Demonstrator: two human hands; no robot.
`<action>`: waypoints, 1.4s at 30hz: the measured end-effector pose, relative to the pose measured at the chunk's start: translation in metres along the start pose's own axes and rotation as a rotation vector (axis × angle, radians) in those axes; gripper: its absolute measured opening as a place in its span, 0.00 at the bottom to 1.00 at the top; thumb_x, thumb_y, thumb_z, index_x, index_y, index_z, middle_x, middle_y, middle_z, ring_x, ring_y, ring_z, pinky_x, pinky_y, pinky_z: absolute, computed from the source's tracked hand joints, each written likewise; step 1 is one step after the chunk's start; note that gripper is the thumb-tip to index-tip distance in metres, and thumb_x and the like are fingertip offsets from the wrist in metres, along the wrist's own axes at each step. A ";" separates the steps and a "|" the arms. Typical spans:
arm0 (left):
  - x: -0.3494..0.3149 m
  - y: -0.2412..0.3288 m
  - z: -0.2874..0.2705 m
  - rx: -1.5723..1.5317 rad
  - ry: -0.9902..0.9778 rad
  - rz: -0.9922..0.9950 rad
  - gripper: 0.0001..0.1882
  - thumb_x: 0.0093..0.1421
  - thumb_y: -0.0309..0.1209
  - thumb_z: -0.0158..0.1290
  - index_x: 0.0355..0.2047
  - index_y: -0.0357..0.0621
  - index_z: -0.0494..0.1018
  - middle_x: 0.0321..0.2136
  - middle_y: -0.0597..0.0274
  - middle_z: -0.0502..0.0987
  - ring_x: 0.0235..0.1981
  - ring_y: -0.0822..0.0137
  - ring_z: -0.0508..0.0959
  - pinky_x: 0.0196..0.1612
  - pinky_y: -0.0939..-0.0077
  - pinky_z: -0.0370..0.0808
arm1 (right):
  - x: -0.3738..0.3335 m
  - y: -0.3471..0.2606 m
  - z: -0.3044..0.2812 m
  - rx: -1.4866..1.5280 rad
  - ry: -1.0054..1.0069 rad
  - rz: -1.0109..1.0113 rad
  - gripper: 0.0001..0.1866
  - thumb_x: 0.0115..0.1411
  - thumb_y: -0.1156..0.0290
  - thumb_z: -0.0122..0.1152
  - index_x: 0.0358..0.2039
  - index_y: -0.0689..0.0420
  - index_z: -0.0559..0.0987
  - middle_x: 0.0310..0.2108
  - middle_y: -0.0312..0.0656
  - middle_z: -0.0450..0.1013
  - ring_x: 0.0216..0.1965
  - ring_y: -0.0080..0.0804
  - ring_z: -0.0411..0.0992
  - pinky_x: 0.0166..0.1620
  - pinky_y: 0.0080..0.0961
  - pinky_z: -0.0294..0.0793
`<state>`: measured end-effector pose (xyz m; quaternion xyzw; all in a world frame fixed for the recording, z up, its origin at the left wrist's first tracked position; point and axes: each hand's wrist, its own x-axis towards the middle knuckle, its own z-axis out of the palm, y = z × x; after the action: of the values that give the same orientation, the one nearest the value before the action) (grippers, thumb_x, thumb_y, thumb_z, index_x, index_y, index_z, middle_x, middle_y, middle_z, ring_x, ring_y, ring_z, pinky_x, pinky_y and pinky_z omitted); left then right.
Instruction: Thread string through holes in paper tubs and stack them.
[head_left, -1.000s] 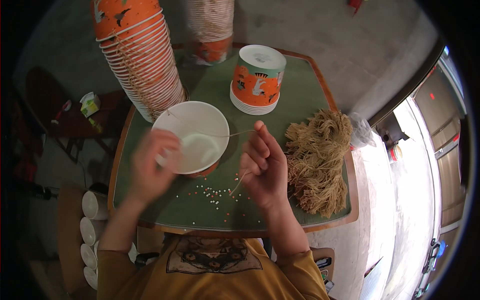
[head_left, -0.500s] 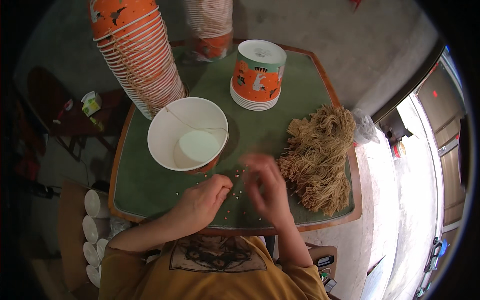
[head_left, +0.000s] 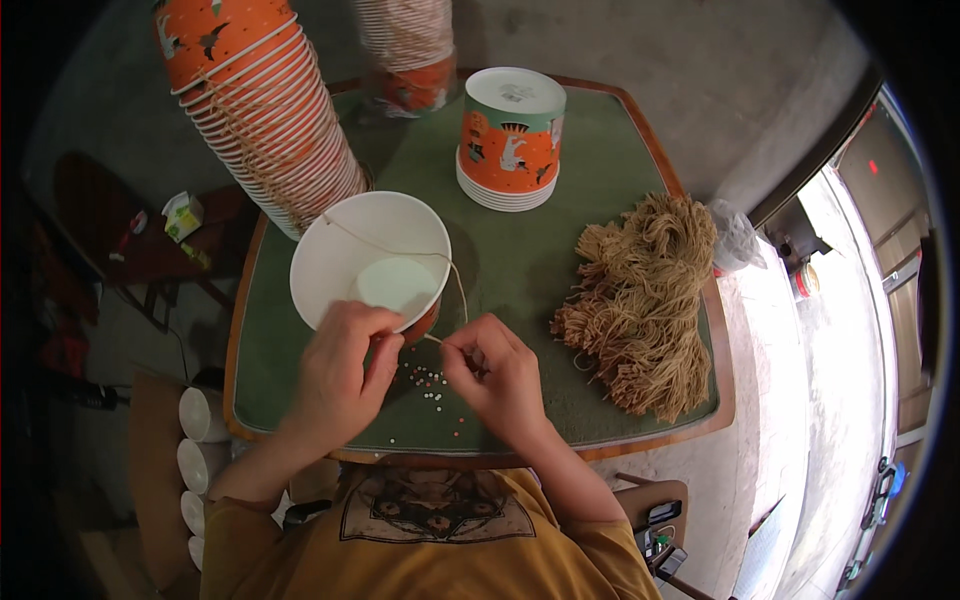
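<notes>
A white-lined paper bucket (head_left: 325, 260), orange outside, stands at the centre-left of the table with its mouth tilted toward me. My left hand (head_left: 345, 370) is closed over its near rim, fingers at the inside and thumb outside; the fingertips are partly hidden. A thin tan cord (head_left: 375, 243) runs from the bucket's far left rim across the mouth, over the right side and down in a loop. Just right of the bucket, my right hand (head_left: 498, 380) pinches the cord's end, which points toward the bucket's outer wall. Small paper dots (head_left: 430, 382) lie between my hands.
A tall leaning stack of orange buckets (head_left: 270, 110) rises at the far left, with another wrapped stack (head_left: 410, 60) behind. Several nested buckets stand upside down (head_left: 512, 140) at the back. A bundle of tan cords (head_left: 645, 310) lies right. White cups (head_left: 200, 415) fill a carton at lower left.
My left hand has moved left from beside the bucket onto its near rim. My right hand came down and left and now pinches the cord, which has been pulled out past the rim.
</notes>
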<state>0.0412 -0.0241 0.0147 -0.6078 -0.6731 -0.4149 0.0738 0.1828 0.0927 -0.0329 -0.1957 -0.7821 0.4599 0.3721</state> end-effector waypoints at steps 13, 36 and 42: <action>0.010 -0.013 0.004 0.053 -0.207 -0.103 0.14 0.55 0.25 0.57 0.42 0.42 0.72 0.28 0.60 0.71 0.31 0.59 0.72 0.37 0.64 0.70 | 0.010 0.010 0.020 -0.194 0.145 -0.062 0.09 0.49 0.79 0.65 0.25 0.57 0.71 0.22 0.36 0.68 0.19 0.25 0.67 0.24 0.22 0.69; 0.052 -0.048 -0.006 -0.304 -0.690 -0.409 0.07 0.62 0.30 0.51 0.37 0.39 0.72 0.27 0.56 0.76 0.27 0.63 0.76 0.33 0.71 0.72 | 0.021 0.002 0.028 -0.195 0.047 0.027 0.09 0.53 0.75 0.63 0.31 0.56 0.71 0.25 0.41 0.74 0.24 0.42 0.74 0.27 0.34 0.74; 0.053 -0.052 -0.003 -0.559 -0.534 -0.523 0.06 0.63 0.28 0.50 0.32 0.38 0.70 0.29 0.62 0.78 0.28 0.75 0.74 0.32 0.80 0.72 | 0.021 0.002 0.001 0.046 -0.053 0.192 0.06 0.59 0.76 0.59 0.37 0.57 0.73 0.22 0.37 0.71 0.19 0.21 0.68 0.26 0.21 0.70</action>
<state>-0.0193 0.0189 0.0240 -0.4997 -0.6617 -0.4139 -0.3757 0.1681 0.1070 -0.0265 -0.2486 -0.7587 0.5163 0.3098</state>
